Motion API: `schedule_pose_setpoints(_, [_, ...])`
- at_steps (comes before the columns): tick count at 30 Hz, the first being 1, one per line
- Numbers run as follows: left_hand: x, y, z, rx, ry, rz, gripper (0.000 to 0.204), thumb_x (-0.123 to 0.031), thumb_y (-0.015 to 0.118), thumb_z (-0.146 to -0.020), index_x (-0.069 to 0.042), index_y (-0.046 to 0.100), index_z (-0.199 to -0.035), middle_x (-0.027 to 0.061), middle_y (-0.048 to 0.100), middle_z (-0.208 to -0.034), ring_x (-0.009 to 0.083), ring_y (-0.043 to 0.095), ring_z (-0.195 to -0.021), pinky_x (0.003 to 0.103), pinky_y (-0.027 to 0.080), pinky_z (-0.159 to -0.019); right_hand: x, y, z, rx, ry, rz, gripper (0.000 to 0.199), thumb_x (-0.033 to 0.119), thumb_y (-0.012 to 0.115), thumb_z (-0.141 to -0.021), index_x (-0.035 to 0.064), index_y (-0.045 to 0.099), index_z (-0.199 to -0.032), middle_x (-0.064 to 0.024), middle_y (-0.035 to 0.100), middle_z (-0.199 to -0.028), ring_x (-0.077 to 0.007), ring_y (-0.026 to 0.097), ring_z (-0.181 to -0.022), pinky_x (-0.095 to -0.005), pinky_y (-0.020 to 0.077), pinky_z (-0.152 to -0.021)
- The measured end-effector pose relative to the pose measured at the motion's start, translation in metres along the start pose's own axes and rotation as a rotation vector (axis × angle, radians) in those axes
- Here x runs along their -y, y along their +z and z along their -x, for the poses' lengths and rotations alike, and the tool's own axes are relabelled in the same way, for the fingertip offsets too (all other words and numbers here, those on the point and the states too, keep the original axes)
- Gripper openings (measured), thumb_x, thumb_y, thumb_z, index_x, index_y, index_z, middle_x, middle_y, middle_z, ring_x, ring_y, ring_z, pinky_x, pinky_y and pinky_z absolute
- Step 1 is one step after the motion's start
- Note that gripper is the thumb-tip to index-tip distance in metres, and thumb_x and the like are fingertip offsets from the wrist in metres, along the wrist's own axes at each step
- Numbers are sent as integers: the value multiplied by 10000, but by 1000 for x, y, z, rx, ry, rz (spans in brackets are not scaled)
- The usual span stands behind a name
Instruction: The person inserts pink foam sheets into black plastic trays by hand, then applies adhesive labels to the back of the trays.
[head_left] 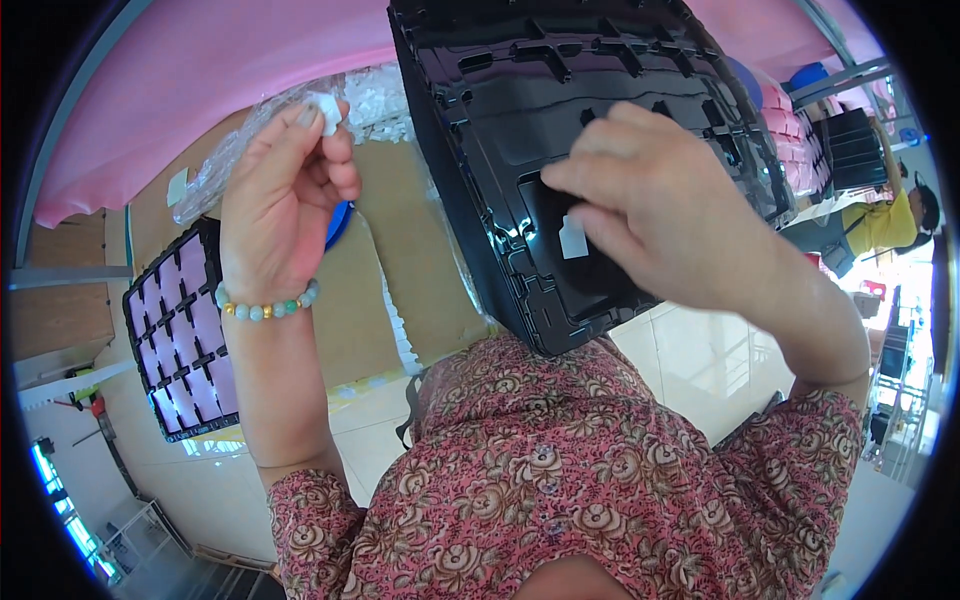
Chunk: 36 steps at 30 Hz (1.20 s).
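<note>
Between the thumb and fingertips of my left hand, raised over the brown cardboard, is a small white tab. My right hand hovers at the near end of a stack of glossy black plastic trays. Its fingers are curled, with a gap between forefinger and thumb. A second white tab, wide with a narrow neck, sits against the tray's recessed panel. My right thumb tip overlaps its edge; whether they touch I cannot tell.
Cardboard covers the table, with a clear plastic bag and a heap of white tabs beyond. A black tray with lilac compartments stands at left. Pink cloth hangs behind. A person in yellow is far right.
</note>
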<state>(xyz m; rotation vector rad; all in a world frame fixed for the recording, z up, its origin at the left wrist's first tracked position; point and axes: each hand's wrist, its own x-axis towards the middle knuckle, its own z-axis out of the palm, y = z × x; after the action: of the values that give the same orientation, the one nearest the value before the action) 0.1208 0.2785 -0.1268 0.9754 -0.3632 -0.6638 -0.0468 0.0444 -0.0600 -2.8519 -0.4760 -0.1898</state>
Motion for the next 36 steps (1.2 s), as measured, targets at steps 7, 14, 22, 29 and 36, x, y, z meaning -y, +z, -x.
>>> schedule_pose_setpoints(7, [18, -10, 7, -50, -73, 28, 223, -177, 514, -980, 9, 619, -1042, 33, 631, -770, 107, 591, -621, 246, 490, -603, 14, 9, 15, -89, 110, -128, 165, 21, 681, -707, 39, 582, -838, -97, 553, -833, -306, 541, -795, -398, 446, -706])
schedule_pose_setpoints(14, [23, 3, 9, -8, -127, 12, 231, -168, 506, -977, 16, 632, -1035, 41, 633, -760, 119, 596, -616, 245, 490, -593, 8, 14, 15, 17, 62, -51, 133, -26, 626, -725, 14, 554, -830, -111, 548, -813, -320, 537, -752, -394, 445, -672])
schedule_pose_setpoints(22, [1, 43, 0, 108, -116, -132, 273, -217, 487, -990, 11, 614, -1071, 71, 657, -848, 149, 644, -713, 268, 525, -671, 13, -27, -41, -86, 115, -178, 88, 37, 578, -860, 9, 604, -939, -54, 590, -877, -116, 564, -815, -296, 449, -738])
schedule_pose_setpoints(29, [-17, 5, -78, 173, 46, -76, 240, -189, 499, -986, 2, 594, -1094, 89, 661, -915, 181, 663, -822, 301, 550, -749, -14, -11, -145, -173, 145, -6, 230, 91, 594, -813, -62, 601, -985, -144, 626, -794, -208, 611, -714, -343, 489, -671])
schedule_pose_setpoints(36, [50, -102, -201, -351, -75, -533, 205, -196, 561, -937, -7, 642, -926, 89, 652, -758, 118, 609, -647, 260, 510, -571, -58, -35, -92, -508, 237, -264, 228, 104, 587, -891, 6, 621, -1094, -51, 613, -980, -107, 570, -922, -244, 429, -845])
